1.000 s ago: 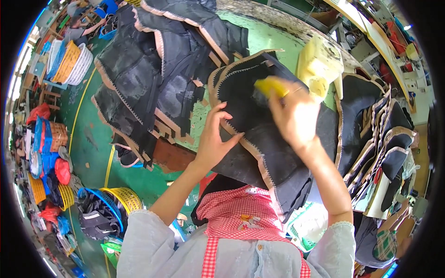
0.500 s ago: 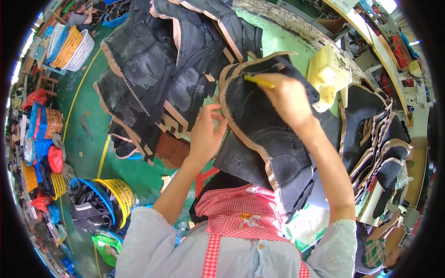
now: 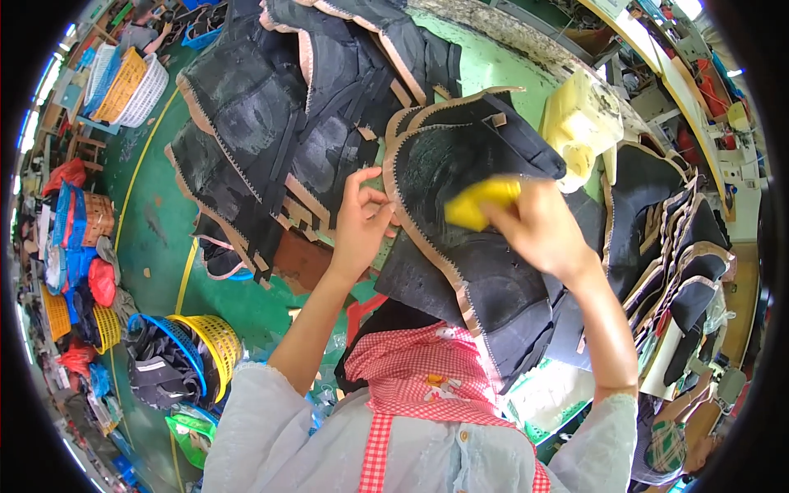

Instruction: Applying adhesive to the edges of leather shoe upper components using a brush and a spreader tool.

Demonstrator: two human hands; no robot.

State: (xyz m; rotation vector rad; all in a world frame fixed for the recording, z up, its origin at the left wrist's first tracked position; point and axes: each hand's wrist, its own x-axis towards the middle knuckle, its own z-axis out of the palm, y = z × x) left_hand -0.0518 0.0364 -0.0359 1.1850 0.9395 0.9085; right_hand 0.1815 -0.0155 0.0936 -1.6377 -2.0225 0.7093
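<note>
A black curved fabric piece (image 3: 440, 168) with a tan zigzag-cut border lies in front of me, and wet-looking streaks show on its upper part. In my right hand (image 3: 538, 226) is a flat yellow scraper (image 3: 472, 205), blurred by motion, over the middle of that piece. My left hand (image 3: 364, 222) pinches the piece's left tan edge between thumb and fingers; the fingertips are partly hidden. A lower black piece (image 3: 509, 287) with pale smears lies nearer to me, along the same tan border.
Streaked black pieces (image 3: 238, 107) overlap at the upper left. A pale yellow plastic container (image 3: 583, 115) stands at the right, beside more tan-edged black pieces (image 3: 641, 197). Yellow (image 3: 215, 349) and blue (image 3: 168, 329) baskets sit on the green floor at left. Another person (image 3: 670, 444) is at lower right.
My right hand and the scraper have swept down and to the right, and the scraper's broad face now shows. My left hand has shifted slightly left at the edge.
</note>
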